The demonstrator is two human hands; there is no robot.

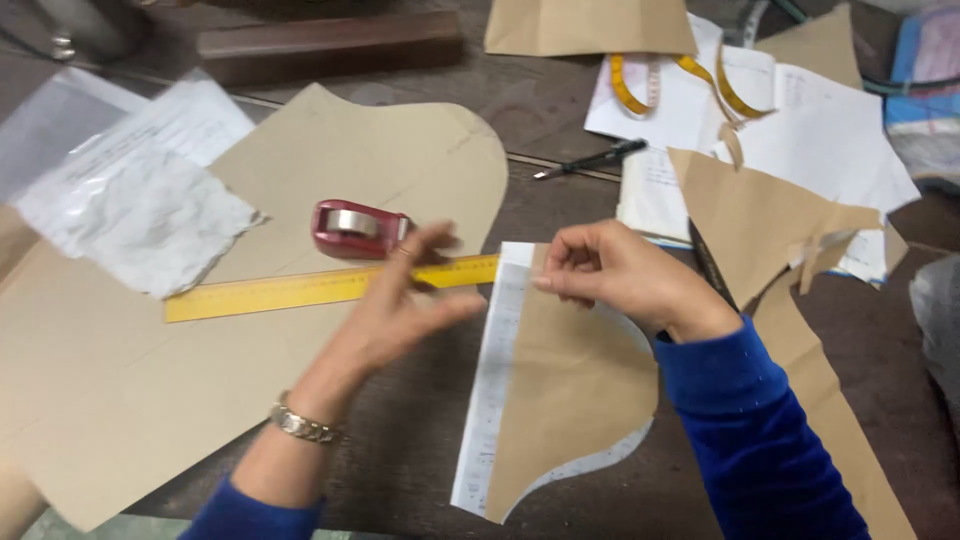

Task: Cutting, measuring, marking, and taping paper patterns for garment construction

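Note:
My right hand point(615, 275) pinches the top edge of a small brown paper pattern piece point(565, 390) that lies over a white paper sheet point(492, 380) on the dark table. My left hand point(400, 305) hovers just left of it with fingers spread, above the end of a yellow ruler point(300, 290). Whether a strip of clear tape runs between the two hands cannot be told. A red tape dispenser point(355, 228) stands behind the ruler on a large brown pattern sheet point(150, 380). I wear blue sleeves and a metal watch on the left wrist.
Crumpled white paper point(150, 220) lies at the left. A black pen point(595, 158), a yellow measuring tape point(690, 85) and white papers point(830, 140) sit at the back right. Brown paper offcuts point(760, 225) lie right of my hand. A dark wooden block point(330, 45) lies at the back.

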